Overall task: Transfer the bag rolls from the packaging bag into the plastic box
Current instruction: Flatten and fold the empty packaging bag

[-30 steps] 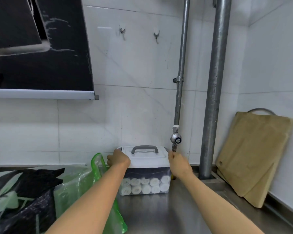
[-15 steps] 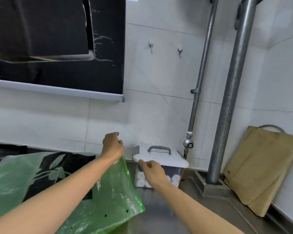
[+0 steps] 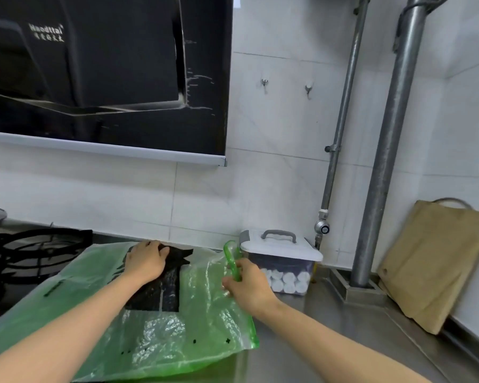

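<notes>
Beside the closed plastic box [image 3: 281, 248], rows of bag rolls [image 3: 288, 280] inside, my left hand [image 3: 145, 262] presses flat on the packaging bag [image 3: 177, 335], my right hand [image 3: 249, 286] pinches its handle [image 3: 231, 254]; transfer seems done.

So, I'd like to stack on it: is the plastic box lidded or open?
Lidded. The lid sits flat over the plastic box, bag rolls showing through its wall; latching cannot be told.

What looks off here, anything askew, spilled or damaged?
Only the black wall panel right of the range hood: white streaks and smears run down its seam, like scratches or residue. Plastic box and green packaging bag look intact.
</notes>
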Motion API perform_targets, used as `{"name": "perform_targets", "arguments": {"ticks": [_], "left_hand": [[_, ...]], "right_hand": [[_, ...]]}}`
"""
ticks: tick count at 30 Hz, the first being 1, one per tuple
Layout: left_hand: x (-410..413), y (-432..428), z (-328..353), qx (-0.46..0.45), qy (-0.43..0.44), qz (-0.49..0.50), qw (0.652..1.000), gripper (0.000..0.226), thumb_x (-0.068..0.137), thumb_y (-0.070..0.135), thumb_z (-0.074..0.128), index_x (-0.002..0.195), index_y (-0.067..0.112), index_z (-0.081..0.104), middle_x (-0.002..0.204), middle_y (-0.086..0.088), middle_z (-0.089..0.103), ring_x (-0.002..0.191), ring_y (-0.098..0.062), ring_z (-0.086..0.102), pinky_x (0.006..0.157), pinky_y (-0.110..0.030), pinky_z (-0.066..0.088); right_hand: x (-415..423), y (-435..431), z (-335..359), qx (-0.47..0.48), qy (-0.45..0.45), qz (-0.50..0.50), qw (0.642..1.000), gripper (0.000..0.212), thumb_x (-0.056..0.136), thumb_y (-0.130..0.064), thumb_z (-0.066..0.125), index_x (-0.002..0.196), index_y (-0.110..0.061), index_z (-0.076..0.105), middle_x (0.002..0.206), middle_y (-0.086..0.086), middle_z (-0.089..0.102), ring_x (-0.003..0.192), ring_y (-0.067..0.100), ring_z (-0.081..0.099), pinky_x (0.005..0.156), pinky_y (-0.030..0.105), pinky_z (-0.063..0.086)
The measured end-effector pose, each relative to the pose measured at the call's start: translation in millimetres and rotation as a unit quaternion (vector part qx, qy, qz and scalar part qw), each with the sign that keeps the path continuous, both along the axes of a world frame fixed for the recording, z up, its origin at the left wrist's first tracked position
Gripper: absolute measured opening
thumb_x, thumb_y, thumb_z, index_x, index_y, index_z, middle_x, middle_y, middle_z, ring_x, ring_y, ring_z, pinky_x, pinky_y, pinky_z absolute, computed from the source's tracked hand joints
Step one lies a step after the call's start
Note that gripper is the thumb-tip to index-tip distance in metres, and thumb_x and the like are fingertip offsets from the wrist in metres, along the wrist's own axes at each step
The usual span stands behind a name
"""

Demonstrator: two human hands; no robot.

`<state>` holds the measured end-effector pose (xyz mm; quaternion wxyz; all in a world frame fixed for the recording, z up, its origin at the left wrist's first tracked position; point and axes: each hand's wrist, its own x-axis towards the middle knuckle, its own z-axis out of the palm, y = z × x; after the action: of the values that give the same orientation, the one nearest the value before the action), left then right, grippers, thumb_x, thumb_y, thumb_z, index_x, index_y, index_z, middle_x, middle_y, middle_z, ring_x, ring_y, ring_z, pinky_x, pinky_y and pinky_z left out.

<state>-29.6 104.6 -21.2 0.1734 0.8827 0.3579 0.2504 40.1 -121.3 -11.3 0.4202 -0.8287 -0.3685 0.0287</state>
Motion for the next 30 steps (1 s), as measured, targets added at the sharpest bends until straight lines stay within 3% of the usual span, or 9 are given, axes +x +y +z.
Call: {"name": "perform_targets", "arguments": {"ticks": [2, 6, 10, 15, 19, 22, 25, 27, 30], "left_hand": [[-4.3, -7.7, -0.1, 0.006, 0.009, -0.013, 1.0, 0.044, 0.098, 0.035, 0.035, 0.133, 0.01, 0.047, 0.138, -0.016, 0.046, 0.13, -0.031, 0.038, 0.106, -0.038, 0.034], [-2.1, -41.2, -0.9, 0.024, 0.043, -0.048, 0.998, 0.051, 0.098, 0.038, 0.034, 0.142, 0.012, 0.034, 0.149, -0.013, 0.032, 0.14, -0.028, 0.025, 0.112, -0.038, 0.027], [15.4, -90.9, -7.9, 0.031, 0.044, -0.097, 0.994, 0.055, 0.099, 0.039, 0.032, 0.145, 0.011, 0.026, 0.152, -0.012, 0.026, 0.142, -0.027, 0.022, 0.114, -0.038, 0.021], [45.1, -152.4, -29.3, 0.009, 0.044, -0.165, 0.985, 0.057, 0.099, 0.042, 0.027, 0.147, 0.011, 0.022, 0.154, -0.011, 0.023, 0.143, -0.027, 0.02, 0.117, -0.042, 0.018], [62.3, -188.1, -56.1, -0.022, 0.079, -0.209, 0.974, 0.058, 0.099, 0.044, 0.023, 0.149, 0.014, 0.019, 0.156, -0.01, 0.018, 0.145, -0.026, 0.014, 0.118, -0.044, 0.012], [66.9, -203.5, -77.7, -0.021, 0.116, -0.224, 0.967, 0.059, 0.099, 0.045, 0.021, 0.15, 0.015, 0.014, 0.157, -0.009, 0.013, 0.146, -0.025, 0.009, 0.118, -0.044, 0.008], [67.6, -208.6, -99.5, 0.008, 0.156, -0.226, 0.962, 0.063, 0.098, 0.049, 0.018, 0.151, 0.016, 0.008, 0.159, -0.009, 0.004, 0.147, -0.024, 0.003, 0.119, -0.042, 0.005], [68.3, -209.3, -106.6, 0.031, 0.174, -0.22, 0.959, 0.065, 0.098, 0.051, 0.015, 0.151, 0.015, 0.005, 0.159, -0.009, 0.0, 0.147, -0.022, -0.001, 0.119, -0.041, 0.003], [70.5, -208.0, -106.1, 0.038, 0.192, -0.214, 0.957, 0.066, 0.097, 0.052, 0.014, 0.151, 0.015, 0.003, 0.159, -0.009, -0.002, 0.147, -0.023, -0.003, 0.119, -0.041, 0.001]], "right_hand": [[-3.1, -20.4, -4.3, 0.016, 0.0, -0.006, 1.0, 0.002, 0.095, -0.015, 0.049, 0.097, -0.015, 0.05, 0.086, 0.005, 0.065, 0.062, 0.01, 0.053, 0.052, 0.019, 0.044], [-1.8, -70.3, -9.5, 0.026, -0.024, -0.068, 0.997, 0.021, 0.1, -0.02, 0.039, 0.084, -0.017, 0.052, 0.066, -0.002, 0.061, 0.051, 0.007, 0.051, 0.053, 0.025, 0.044], [-3.5, -125.1, -14.5, 0.005, -0.037, -0.162, 0.986, 0.033, 0.099, -0.03, 0.033, 0.087, -0.013, 0.059, 0.08, 0.007, 0.065, 0.076, 0.025, 0.062, 0.066, 0.032, 0.047], [-2.1, -189.6, -19.7, -0.029, -0.048, -0.276, 0.959, 0.036, 0.096, -0.027, 0.033, 0.065, -0.014, 0.045, 0.069, 0.001, 0.055, 0.064, 0.019, 0.048, 0.056, 0.028, 0.033], [2.6, -228.5, -30.6, -0.089, 0.01, -0.338, 0.937, 0.043, 0.094, -0.036, 0.031, 0.061, -0.015, 0.047, 0.072, 0.001, 0.059, 0.069, 0.021, 0.055, 0.062, 0.029, 0.038], [8.2, -251.9, -45.4, -0.16, 0.039, -0.348, 0.923, 0.052, 0.096, -0.05, 0.029, 0.063, -0.015, 0.048, 0.085, 0.005, 0.063, 0.085, 0.025, 0.062, 0.077, 0.031, 0.046], [16.8, -266.8, -67.2, -0.231, 0.043, -0.341, 0.91, 0.044, 0.098, -0.043, 0.028, 0.077, -0.012, 0.05, 0.107, 0.014, 0.065, 0.106, 0.028, 0.061, 0.086, 0.031, 0.046], [17.7, -269.0, -76.3, -0.269, 0.034, -0.346, 0.898, 0.037, 0.098, -0.039, 0.029, 0.091, -0.013, 0.053, 0.12, 0.014, 0.062, 0.112, 0.027, 0.059, 0.083, 0.03, 0.043], [17.5, -264.5, -80.0, -0.332, -0.035, -0.363, 0.87, 0.036, 0.096, -0.037, 0.032, 0.106, -0.013, 0.057, 0.12, 0.007, 0.062, 0.11, 0.024, 0.06, 0.077, 0.029, 0.04]]}}
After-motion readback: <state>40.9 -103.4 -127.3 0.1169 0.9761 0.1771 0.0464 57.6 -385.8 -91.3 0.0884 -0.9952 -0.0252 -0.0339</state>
